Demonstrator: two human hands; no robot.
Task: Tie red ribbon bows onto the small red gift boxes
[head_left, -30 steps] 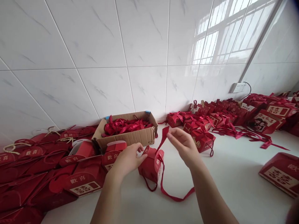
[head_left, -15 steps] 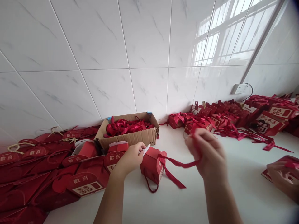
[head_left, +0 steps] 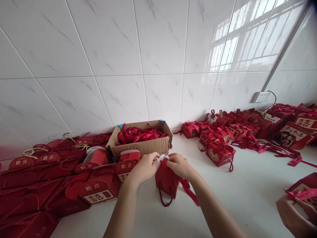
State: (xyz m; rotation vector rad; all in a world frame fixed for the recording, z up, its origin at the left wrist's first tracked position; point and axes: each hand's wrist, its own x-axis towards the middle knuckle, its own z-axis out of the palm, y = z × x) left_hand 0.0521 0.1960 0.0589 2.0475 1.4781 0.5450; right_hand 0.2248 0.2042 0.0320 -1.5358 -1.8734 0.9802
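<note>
A red paper gift box (head_left: pixel 166 177) stands on the white table in front of me, with a dark red cord loop (head_left: pixel 165 202) hanging at its near side. My left hand (head_left: pixel 147 165) is closed, pinching the pale edge of its top flap. At the same top edge, from the right side, my right hand (head_left: pixel 180 166) closes its fingertips on the flap. A red ribbon (head_left: pixel 190 191) trails from the box's right side, partly hidden under my right hand.
A cardboard box (head_left: pixel 141 146) of red ribbons is against the tiled wall. Red boxes (head_left: pixel 101 185) crowd the left. A bow-tied box (head_left: pixel 220 154) sits right, with more boxes and loose ribbons (head_left: pixel 262 145) behind. Another person's hand (head_left: pixel 294 211) holds a box at right.
My right hand has moved left from the stretched ribbon to the box's top flap. The ribbon now hangs down. A bow-tied box shows where that hand was. The view has shifted slightly left.
</note>
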